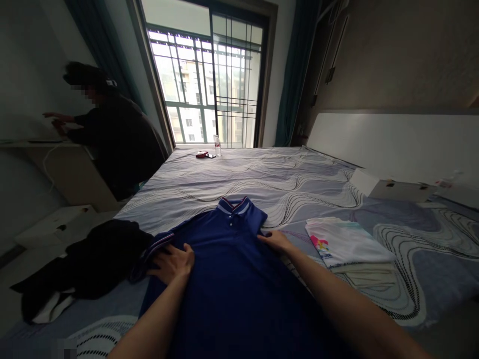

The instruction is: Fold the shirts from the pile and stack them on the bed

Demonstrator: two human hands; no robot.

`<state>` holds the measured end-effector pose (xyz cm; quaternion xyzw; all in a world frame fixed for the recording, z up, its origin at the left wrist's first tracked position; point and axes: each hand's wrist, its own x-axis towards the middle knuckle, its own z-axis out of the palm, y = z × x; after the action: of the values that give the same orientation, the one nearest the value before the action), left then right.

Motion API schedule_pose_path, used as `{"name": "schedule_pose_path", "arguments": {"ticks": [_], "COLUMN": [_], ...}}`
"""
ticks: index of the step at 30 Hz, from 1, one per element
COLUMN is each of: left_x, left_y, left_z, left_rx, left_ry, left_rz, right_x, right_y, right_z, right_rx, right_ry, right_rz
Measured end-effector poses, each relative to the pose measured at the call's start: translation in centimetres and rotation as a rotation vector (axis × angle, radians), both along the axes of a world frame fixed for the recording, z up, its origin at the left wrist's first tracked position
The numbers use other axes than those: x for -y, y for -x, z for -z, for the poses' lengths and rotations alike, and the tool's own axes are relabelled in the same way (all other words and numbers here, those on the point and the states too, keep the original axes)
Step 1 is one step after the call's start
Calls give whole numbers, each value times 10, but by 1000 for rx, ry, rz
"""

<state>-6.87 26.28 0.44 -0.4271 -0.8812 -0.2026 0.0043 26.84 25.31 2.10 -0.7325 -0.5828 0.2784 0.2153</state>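
Note:
A dark blue polo shirt [232, 269] with a striped collar lies face up on the bed [262, 179] in front of me. My left hand [172, 262] rests on its left shoulder beside the left sleeve, fingers curled over the cloth. My right hand [276, 241] lies flat at the shirt's right edge, where the right side looks folded in, fingers stretched out on the fabric.
A folded white garment [348, 243] with a coloured print lies to the right. Dark clothes [93, 264] are heaped at the bed's left edge. A water bottle [217, 145] and a red item [202, 154] sit at the far side. Another person [112, 134] bends over a desk at the left.

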Motion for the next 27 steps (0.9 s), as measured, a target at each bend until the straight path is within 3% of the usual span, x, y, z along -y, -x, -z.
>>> {"name": "schedule_pose_path", "arguments": {"ticks": [2,5,8,11,14,16,17,19,21,24,25,27], "left_x": [-1,-2,-3,-3,-3,-3,-2,-2,-4,-15,-22,-38], "left_y": [-2,-2,0,0,-2,-3,-3,-4,-4,-1,1,4], "left_z": [2,3,4,4,3,3,3,5,10,17,18,19], "left_rx": [-45,-9,-11,-55,-89,-94,-104,-145,-176,-162,-159,-169], "left_ry": [-65,-16,3,2,29,63,63,-2,-98,-112,-95,-39], "left_rz": [-28,-7,-1,9,46,107,146,273,560,1005,1064,1047], "right_x": [0,-3,-12,-17,-11,-3,0,4,3,-9,-16,-34], "right_y": [16,20,-13,-66,-91,-78,-63,-25,14,48,52,51], "right_z": [-3,-16,-41,-66,-72,-60,-48,-20,9,36,40,42], "right_rx": [42,113,216,398,561,642,673,696,636,547,535,518], "right_ry": [21,55,40,-32,-86,-157,-207,-288,-270,-182,-163,-135], "right_rz": [-53,-86,-39,117,273,255,175,-106,-334,-348,-325,-323]}}
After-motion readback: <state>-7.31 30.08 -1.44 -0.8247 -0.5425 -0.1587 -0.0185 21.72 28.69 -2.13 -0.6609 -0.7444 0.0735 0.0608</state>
